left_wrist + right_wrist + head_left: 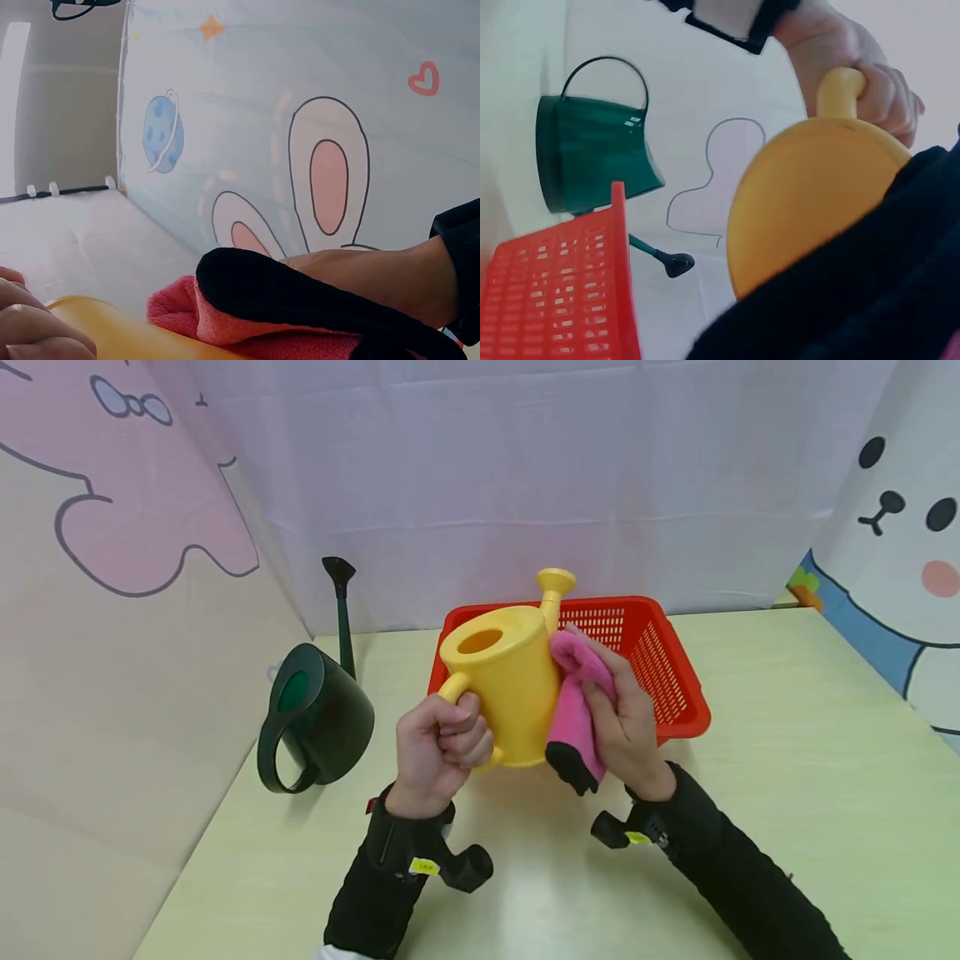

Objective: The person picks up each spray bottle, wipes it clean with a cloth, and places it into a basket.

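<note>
A yellow watering can [517,693] is held up over the table, its spout pointing away and overlapping the red basket in the head view. My left hand [442,747] grips its handle, fingers curled round it. In my right hand [626,718] is a pink cloth [573,710] with a black edge, pinched between thumb and fingers and pressed to the can's right side. The left wrist view shows the folded cloth [217,315] lying against the yellow wall. From the right wrist, the can's round base [810,202] faces the camera, partly covered by the dark cloth edge.
A dark green watering can [330,722] stands at the table's left side, spout to the back. Behind the yellow can sits a red perforated basket [678,693]. A white curtain [487,468] closes off the table's [787,793] back edge; printed sheets hang at both sides.
</note>
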`<state>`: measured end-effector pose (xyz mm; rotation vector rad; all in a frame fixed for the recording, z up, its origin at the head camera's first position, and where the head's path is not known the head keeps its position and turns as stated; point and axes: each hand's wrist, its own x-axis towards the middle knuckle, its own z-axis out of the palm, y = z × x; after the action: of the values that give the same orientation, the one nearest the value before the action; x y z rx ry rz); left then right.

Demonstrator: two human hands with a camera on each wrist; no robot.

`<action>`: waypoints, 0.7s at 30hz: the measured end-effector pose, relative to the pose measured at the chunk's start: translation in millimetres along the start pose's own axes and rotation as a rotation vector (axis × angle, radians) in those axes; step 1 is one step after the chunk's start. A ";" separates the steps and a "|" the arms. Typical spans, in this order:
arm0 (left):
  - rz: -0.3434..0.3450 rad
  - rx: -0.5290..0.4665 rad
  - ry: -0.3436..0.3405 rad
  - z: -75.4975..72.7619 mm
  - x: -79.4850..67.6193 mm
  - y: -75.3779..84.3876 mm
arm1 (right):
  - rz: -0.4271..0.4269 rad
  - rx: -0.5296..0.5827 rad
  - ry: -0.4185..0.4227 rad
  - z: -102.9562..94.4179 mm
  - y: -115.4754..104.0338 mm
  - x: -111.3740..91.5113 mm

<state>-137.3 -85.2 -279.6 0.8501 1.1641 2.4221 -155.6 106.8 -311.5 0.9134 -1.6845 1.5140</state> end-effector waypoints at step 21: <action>-0.074 0.033 0.125 2.0 7.4 -11.5 | -0.588 -0.444 -0.248 21.4 -20.2 -16.6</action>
<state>-141.4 -73.0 -284.9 0.6613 1.2603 2.4315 -130.5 84.9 -317.2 1.2360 -1.6251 0.6287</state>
